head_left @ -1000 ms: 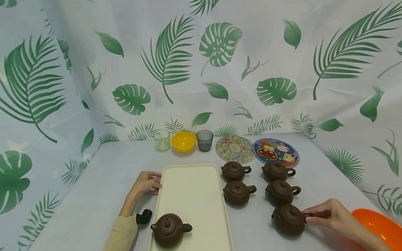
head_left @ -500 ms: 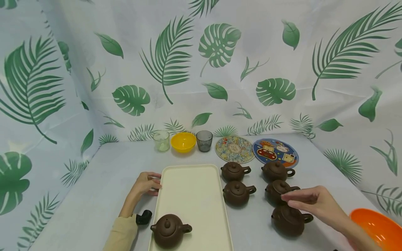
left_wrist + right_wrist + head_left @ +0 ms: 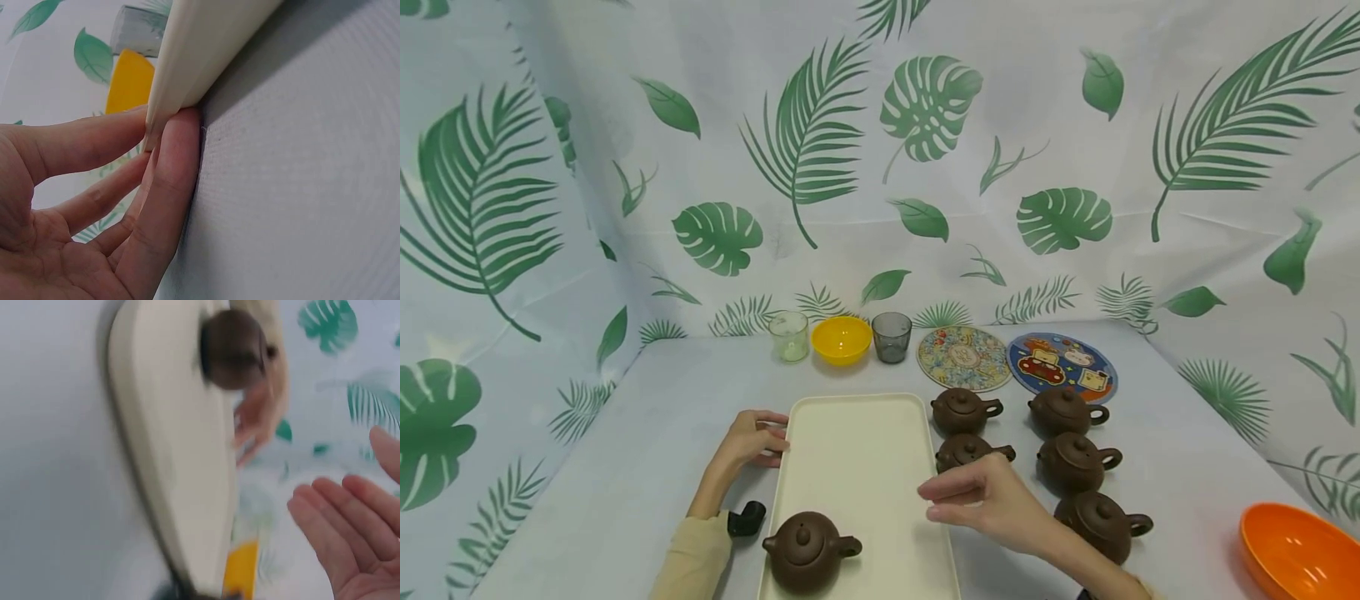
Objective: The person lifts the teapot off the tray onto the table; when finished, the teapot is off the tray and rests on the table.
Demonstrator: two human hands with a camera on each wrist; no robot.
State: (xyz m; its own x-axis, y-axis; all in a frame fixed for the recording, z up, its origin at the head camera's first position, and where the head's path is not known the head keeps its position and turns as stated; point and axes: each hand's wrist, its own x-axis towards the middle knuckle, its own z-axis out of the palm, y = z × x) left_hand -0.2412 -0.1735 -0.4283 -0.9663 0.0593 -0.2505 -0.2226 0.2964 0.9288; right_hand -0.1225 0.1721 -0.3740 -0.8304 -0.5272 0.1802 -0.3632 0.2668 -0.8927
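A cream tray (image 3: 868, 450) lies mid-table with a brown teapot (image 3: 808, 552) at its near left corner, handle to the right. My left hand (image 3: 758, 437) holds the tray's left edge; in the left wrist view its fingertips press at the rim from above and below. My right hand (image 3: 981, 500) hovers over the tray's right edge, fingers extended and nothing held, partly covering a second teapot (image 3: 964, 451). Another teapot (image 3: 962, 410) stands behind that one. Further right, three teapots form a column: far (image 3: 1063, 412), middle (image 3: 1075, 462) and near (image 3: 1105, 523), the last partly behind my forearm.
Along the back stand a greenish glass (image 3: 790, 337), a yellow bowl (image 3: 842, 342) and a grey glass (image 3: 892, 338). Two round patterned mats (image 3: 964, 358) lie to their right. An orange bowl (image 3: 1300, 550) sits at the right edge. Leaf-print cloth surrounds the table.
My right hand has let go of the near right teapot's handle and moved left over the other teapots to the tray. My left hand has stayed at the tray's edge.
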